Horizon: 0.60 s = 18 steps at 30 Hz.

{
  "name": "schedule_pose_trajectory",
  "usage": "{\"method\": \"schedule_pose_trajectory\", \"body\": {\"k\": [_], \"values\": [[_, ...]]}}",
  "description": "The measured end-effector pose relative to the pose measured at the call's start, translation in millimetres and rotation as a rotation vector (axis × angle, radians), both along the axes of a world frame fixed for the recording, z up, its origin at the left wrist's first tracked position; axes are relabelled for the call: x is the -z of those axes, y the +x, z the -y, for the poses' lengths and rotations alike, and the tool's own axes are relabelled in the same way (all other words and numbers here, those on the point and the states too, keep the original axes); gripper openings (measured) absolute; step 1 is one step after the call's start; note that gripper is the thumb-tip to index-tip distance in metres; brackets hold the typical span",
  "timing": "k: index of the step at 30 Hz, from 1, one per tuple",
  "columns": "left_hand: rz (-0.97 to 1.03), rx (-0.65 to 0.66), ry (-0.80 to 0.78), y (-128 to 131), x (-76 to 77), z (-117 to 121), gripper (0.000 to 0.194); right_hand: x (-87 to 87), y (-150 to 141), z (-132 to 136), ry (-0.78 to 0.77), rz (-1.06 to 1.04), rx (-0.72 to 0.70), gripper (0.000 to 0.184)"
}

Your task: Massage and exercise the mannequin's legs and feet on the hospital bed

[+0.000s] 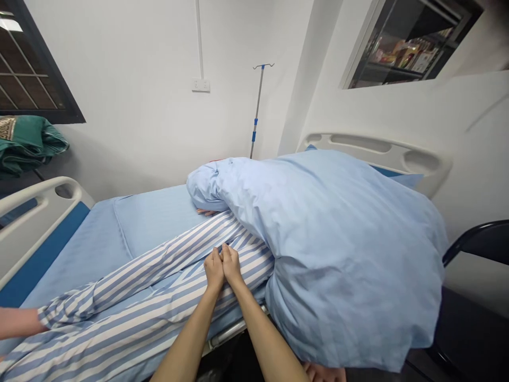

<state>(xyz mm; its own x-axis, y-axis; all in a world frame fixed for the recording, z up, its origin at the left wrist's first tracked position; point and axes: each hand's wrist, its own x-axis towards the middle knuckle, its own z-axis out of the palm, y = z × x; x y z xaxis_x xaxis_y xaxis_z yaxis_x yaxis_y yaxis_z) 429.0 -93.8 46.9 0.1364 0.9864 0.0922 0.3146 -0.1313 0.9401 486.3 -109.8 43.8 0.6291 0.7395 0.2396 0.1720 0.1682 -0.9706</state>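
Two bare forearms reach in over the bed, and from where I stand the left hand [213,269] and the right hand [231,262] look closed, their fingers curled inward and the fists side by side, touching at the knuckles. They sit over the upper part of the nearer leg of the blue-and-white striped cotton trousers [131,318], and seem to rest on the cloth there; whether a fold is pinched between the fingers, I cannot tell. Those trousers are worn by a person lying on the pale blue sheet [159,204], one bare ankle [19,322] showing at the cuff, while the large, puffy light blue quilt [342,228] covers the upper body and spills over the near side of the bed, its edge just beside the right hand. A few fingertips [205,212] peep out under the quilt's far corner. Contact like this, I'd judge, is best kept light and even, both wrists level and the fists together, so that no weight bears down on the leg and the striped cloth isn't dragged askew; keeping the forearms clear of the metal side rail [230,333] and the quilt's loose edge would help too. Beyond the bed, a thin metal drip stand [258,101] with blue collars rises against the white wall.
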Motion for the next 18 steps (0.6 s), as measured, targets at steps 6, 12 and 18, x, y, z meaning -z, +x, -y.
{"method": "schedule_pose_trajectory", "body": {"k": [6, 12, 18], "values": [[-0.001, 0.058, 0.020, 4, -6.9, 1, 0.050, -29.3, 15, 5, -0.077, 0.388, -0.128, 0.042], [0.025, 0.040, 0.041, 5, -4.2, 4, 0.049, -15.4, 26, 10, -0.176, 0.566, -0.095, 0.040], [0.110, 0.100, -0.058, 8, -5.4, 0, 0.047, -8.7, 30, 12, -0.101, 0.454, -0.162, 0.042]]}}
